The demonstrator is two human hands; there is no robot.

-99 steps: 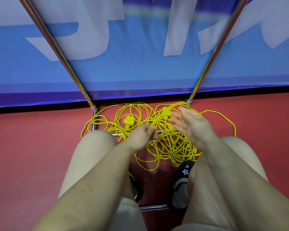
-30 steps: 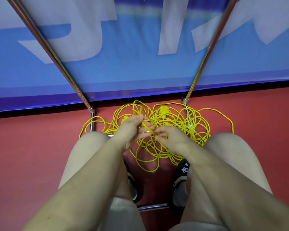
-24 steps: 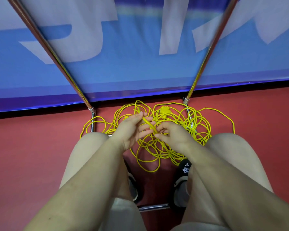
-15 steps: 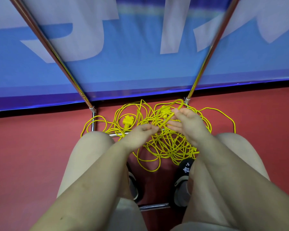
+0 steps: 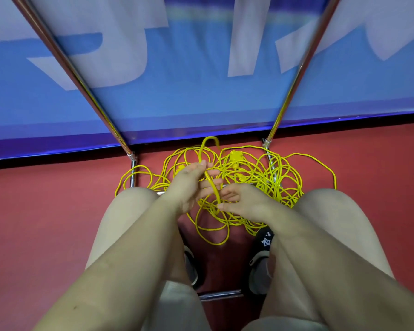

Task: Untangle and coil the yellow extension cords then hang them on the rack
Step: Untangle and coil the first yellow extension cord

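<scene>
— What have the hands got?

— The left hand [image 5: 189, 185] curls round one strand of the yellow cords [image 5: 261, 177], a loop [image 5: 209, 142] arching up past its fingertips. The right hand [image 5: 244, 201] pinches the same strand just below (thumb and forefinger, as far as I can tell).

— And the rest?

— Tangled on the red floor [image 5: 46, 211], mostly beyond and right of the grip, across the rack [image 5: 304, 58] feet. The strand runs near-to-far, so I'd draw it toward the knees.

Red floor [image 5: 46, 211]: tangled yellow cords [image 5: 261, 187], rack base [image 5: 132, 173].
</scene>
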